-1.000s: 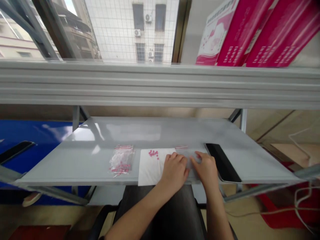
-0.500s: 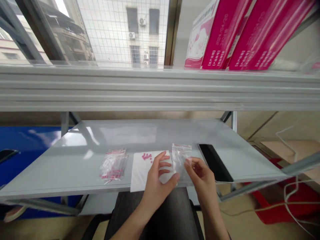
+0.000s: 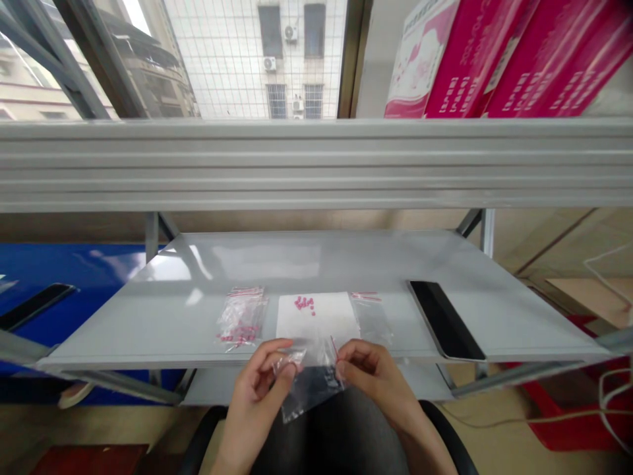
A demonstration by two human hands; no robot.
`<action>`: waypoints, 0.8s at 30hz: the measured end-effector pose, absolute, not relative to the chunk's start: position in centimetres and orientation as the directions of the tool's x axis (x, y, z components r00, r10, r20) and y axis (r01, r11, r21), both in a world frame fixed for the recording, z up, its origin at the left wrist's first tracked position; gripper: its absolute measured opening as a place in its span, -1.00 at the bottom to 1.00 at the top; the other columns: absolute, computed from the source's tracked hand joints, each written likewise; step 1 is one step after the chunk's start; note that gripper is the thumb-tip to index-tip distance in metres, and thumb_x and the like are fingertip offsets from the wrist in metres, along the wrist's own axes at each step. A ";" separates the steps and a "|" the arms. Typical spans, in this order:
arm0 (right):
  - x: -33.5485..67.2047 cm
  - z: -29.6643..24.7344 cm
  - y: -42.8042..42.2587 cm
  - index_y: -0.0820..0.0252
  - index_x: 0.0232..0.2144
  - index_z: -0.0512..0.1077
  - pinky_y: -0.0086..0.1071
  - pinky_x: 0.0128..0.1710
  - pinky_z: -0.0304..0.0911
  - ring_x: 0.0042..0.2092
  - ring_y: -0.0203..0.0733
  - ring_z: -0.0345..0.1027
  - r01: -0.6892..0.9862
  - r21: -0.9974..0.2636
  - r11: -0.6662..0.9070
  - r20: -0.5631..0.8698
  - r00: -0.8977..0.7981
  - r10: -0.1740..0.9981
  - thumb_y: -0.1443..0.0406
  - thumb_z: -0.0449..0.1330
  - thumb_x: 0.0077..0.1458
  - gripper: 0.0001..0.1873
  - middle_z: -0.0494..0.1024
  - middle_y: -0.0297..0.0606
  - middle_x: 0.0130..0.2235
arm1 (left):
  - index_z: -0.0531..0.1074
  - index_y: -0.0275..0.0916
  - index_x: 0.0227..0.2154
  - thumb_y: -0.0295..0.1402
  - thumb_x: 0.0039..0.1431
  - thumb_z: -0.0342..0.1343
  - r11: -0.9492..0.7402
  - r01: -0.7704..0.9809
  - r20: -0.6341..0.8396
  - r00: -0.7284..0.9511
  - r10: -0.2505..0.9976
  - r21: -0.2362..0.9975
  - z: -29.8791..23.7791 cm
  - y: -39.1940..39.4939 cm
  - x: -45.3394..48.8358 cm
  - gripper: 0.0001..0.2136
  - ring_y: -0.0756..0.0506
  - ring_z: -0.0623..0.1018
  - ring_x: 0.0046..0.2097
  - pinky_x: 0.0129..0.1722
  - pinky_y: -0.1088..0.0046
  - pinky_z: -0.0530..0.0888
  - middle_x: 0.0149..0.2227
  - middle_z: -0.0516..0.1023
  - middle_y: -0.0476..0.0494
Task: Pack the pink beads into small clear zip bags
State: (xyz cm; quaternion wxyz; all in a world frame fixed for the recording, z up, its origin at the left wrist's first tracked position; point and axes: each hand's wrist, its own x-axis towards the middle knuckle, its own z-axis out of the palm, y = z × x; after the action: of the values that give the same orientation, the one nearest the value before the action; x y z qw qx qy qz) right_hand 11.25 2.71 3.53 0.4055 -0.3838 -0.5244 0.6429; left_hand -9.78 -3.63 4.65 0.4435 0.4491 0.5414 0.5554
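A clear zip-lock bag (image 3: pixel 314 389) is stretched between my two hands, above my lap at the table's front edge. My left hand (image 3: pixel 264 386) pinches one side of it, thumb against the fingers. On the other side, my right hand (image 3: pixel 370 373) grips it near the red zip line. Just behind lies a white paper sheet (image 3: pixel 321 323) with several small pink pieces (image 3: pixel 305 303) at its top. Flat on the table to the right of the sheet is another clear zip-lock bag (image 3: pixel 372 320). Left of the sheet, a pile of zip-lock bags (image 3: pixel 243 316) holds pink pieces.
A black tablet-like device (image 3: pixel 445 320) lies on the right of the grey table (image 3: pixel 237 257). A shelf beam (image 3: pixel 297 165) crosses in front at head height, with pink boxes (image 3: pixel 494 66) above it. Another dark device (image 3: pixel 37 307) rests on a blue surface at far left.
A bag has come off the spot right of the sheet and toward me. My left hand, apart from it before, now pinches it too. The view has shifted slightly.
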 end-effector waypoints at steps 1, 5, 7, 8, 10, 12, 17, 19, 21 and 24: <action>11.2 3.5 2.5 0.20 -0.47 0.53 -0.44 -0.40 0.23 -0.46 -0.31 0.35 -0.111 -0.984 -0.141 -0.083 -0.411 0.908 0.15 0.42 0.00 -0.76 0.53 -0.37 -0.51 | 0.47 -0.15 -0.07 -0.16 0.20 0.26 -0.020 -0.029 0.012 -0.234 0.972 0.999 4.6 -3.7 -9.9 -0.70 -0.09 0.66 -0.23 -0.12 0.47 0.57 -0.35 0.65 -0.05; 11.0 3.7 1.7 0.20 -0.51 0.55 -0.45 -0.37 0.28 -0.45 -0.30 0.41 -0.065 -0.982 -0.178 -0.126 -0.476 0.870 0.21 0.41 -0.01 -0.81 0.57 -0.36 -0.51 | 0.44 -0.15 -0.03 -0.14 0.17 0.27 -0.056 -0.010 0.050 -0.290 0.956 0.998 3.9 -3.6 -9.7 -0.64 -0.09 0.65 -0.33 -0.33 0.50 0.58 -0.39 0.64 -0.04; 10.9 3.6 1.4 0.20 -0.51 0.55 -0.47 -0.40 0.25 -0.46 -0.31 0.39 -0.044 -0.984 -0.173 -0.133 -0.462 0.877 0.21 0.40 0.00 -0.81 0.57 -0.36 -0.51 | 0.41 -0.14 0.02 -0.17 0.19 0.25 -0.089 0.117 0.122 -0.315 0.941 0.989 3.5 -3.7 -9.7 -0.63 -0.08 0.63 -0.39 -0.40 0.47 0.57 -0.34 0.65 -0.07; 10.9 3.4 1.3 0.20 -0.51 0.54 -0.48 -0.43 0.22 -0.48 -0.33 0.37 -0.038 -0.985 -0.169 -0.134 -0.448 0.884 0.19 0.40 0.00 -0.79 0.56 -0.37 -0.52 | 0.41 -0.13 0.04 -0.20 0.20 0.24 -0.112 0.221 0.184 -0.336 0.924 0.969 3.4 -3.7 -9.8 -0.63 -0.08 0.61 -0.40 -0.39 0.45 0.57 -0.29 0.65 -0.08; 10.9 3.0 1.2 0.22 -0.50 0.51 -0.52 -0.52 0.13 -0.54 -0.39 0.27 -0.043 -0.982 -0.186 -0.150 -0.430 0.890 0.14 0.41 0.01 -0.73 0.52 -0.39 -0.53 | 0.43 -0.12 0.05 -0.27 0.21 0.23 -0.171 0.475 0.369 -0.362 0.856 0.863 3.5 -3.9 -10.0 -0.65 -0.11 0.61 -0.31 -0.25 0.35 0.58 -0.15 0.63 -0.15; 10.7 2.6 1.0 0.23 -0.50 0.47 -0.55 -0.59 0.03 -0.60 -0.46 0.16 -0.064 -0.967 -0.246 -0.194 -0.443 0.875 0.07 0.43 -0.02 -0.64 0.48 -0.42 -0.55 | 0.46 -0.12 0.02 -0.33 0.20 0.23 -0.222 0.683 0.563 -0.326 0.760 0.696 4.1 -4.3 -10.2 -0.68 -0.18 0.59 -0.12 -0.06 0.24 0.53 -0.05 0.59 -0.19; 9.1 2.7 0.3 0.23 -0.51 0.41 -0.56 -0.66 -0.01 -0.62 -0.48 0.10 -0.104 -0.921 -0.374 -0.271 -0.518 0.811 -0.01 0.47 -0.14 -0.53 0.41 -0.43 -0.57 | 0.44 -0.16 -0.28 -0.40 0.23 0.15 -0.312 0.673 0.521 -0.128 0.844 0.670 6.1 -5.5 -9.5 -0.97 -0.05 0.54 -0.34 -0.32 0.50 0.48 -0.38 0.51 -0.01; 8.3 3.0 -0.1 0.23 -0.52 0.41 -0.57 -0.67 -0.02 -0.64 -0.49 0.07 -0.104 -0.916 -0.387 -0.271 -0.550 0.790 0.03 0.49 -0.16 -0.54 0.40 -0.45 -0.57 | 0.36 -0.17 -0.43 -0.37 0.25 0.12 -0.302 0.582 0.383 -0.017 0.924 0.755 6.2 -5.7 -8.9 -0.87 0.00 0.47 -0.46 -0.45 0.56 0.40 -0.50 0.43 0.05; 7.7 3.3 -0.5 0.24 -0.52 0.43 -0.57 -0.68 -0.02 -0.64 -0.50 0.07 -0.104 -0.915 -0.389 -0.259 -0.588 0.766 0.07 0.51 -0.17 -0.57 0.41 -0.44 -0.56 | 0.29 -0.18 -0.52 -0.31 0.29 0.08 -0.254 0.516 0.271 0.044 0.962 0.818 6.0 -5.8 -8.5 -0.75 0.01 0.43 -0.49 -0.48 0.57 0.36 -0.55 0.38 0.06; 7.4 3.6 -0.7 0.26 -0.52 0.46 -0.59 -0.69 0.00 -0.64 -0.49 0.12 -0.107 -0.915 -0.389 -0.239 -0.632 0.737 0.12 0.51 -0.16 -0.62 0.46 -0.40 -0.56 | 0.27 -0.19 -0.55 -0.21 0.35 0.03 -0.172 0.431 0.160 0.063 0.985 0.886 5.7 -5.9 -8.4 -0.66 0.01 0.41 -0.48 -0.46 0.56 0.34 -0.56 0.37 0.04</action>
State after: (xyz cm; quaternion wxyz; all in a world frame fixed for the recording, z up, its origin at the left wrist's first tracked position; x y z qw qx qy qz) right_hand 7.37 -0.74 3.61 0.2757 -0.3286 -0.4792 0.7657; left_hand -8.41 -5.93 5.66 0.3377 0.6462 0.5477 0.4104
